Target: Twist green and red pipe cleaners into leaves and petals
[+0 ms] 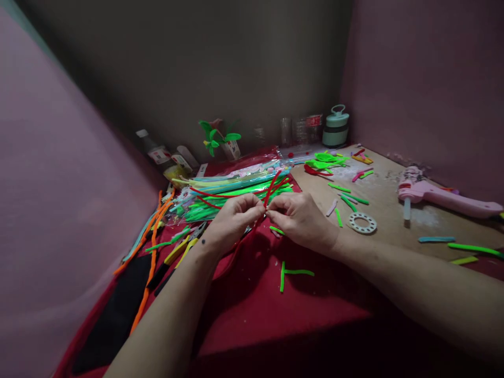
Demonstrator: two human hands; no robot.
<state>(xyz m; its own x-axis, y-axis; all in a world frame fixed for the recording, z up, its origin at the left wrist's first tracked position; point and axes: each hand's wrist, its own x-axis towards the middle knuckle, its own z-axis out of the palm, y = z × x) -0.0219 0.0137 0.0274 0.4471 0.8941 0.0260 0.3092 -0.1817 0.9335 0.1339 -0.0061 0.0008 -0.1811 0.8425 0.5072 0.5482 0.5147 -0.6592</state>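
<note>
Both hands meet above the red cloth, fingertips nearly touching. My left hand [242, 215] pinches red pipe cleaners [271, 188], whose ends stick up and out to the left. Close against it, my right hand [297, 215] is also closed in a pinch on the red pipe cleaners. The exact spot where they join is hidden by the fingers. Behind the hands lies a pile of green pipe cleaners [240, 197] on clear plastic packaging. Short green pieces [298, 272] rest on the cloth in front.
Yellow-handled pliers [179, 251] lie left of my left forearm, near orange pipe cleaners [153, 262]. On the right are a white ring with holes [362, 223] and a pink glue gun [444, 197]. Bottles, a pipe-cleaner plant [220, 137] and a teal container [335, 127] stand along the back.
</note>
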